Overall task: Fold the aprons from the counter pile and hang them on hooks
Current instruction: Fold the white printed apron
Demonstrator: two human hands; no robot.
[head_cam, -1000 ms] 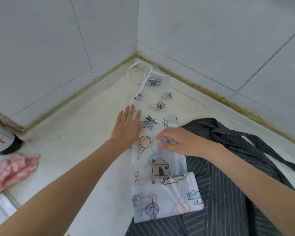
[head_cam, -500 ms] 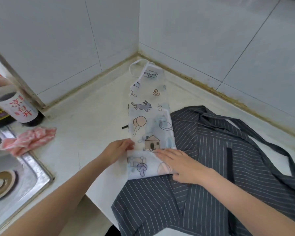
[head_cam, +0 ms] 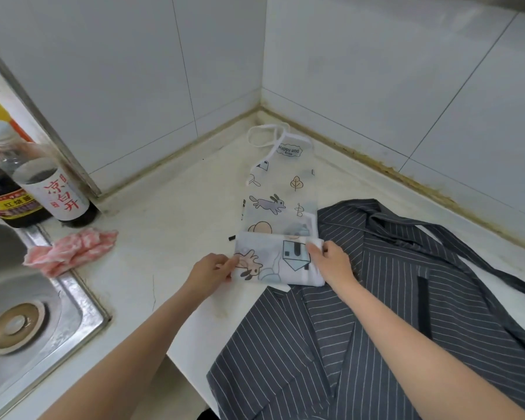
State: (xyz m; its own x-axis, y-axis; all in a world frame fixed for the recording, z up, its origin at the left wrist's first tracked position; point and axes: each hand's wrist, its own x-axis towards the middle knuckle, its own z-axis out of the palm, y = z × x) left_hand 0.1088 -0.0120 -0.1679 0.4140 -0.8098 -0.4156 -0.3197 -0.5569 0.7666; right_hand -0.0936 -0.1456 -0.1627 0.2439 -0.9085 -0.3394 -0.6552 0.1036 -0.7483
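We're mid-fold w/ the printed apron (head_cam: 281,204) lying toward the worktop's back corner, left hand (head_cam: 211,269) & right hand (head_cam: 331,260) each pinching its near folded end, next prob. rolling it toward the neck loop (head_cam: 265,134).

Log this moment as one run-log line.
step: folding printed apron | left hand: grips folded end | right hand: grips folded end | striped apron: unfolded

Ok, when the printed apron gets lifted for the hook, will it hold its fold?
Probably not. The printed apron looks thin and floppy, creasing softly where the left hand and right hand grip the fold. Likely light; its loose neck strap may dangle. It looks smooth, so perhaps slippery.
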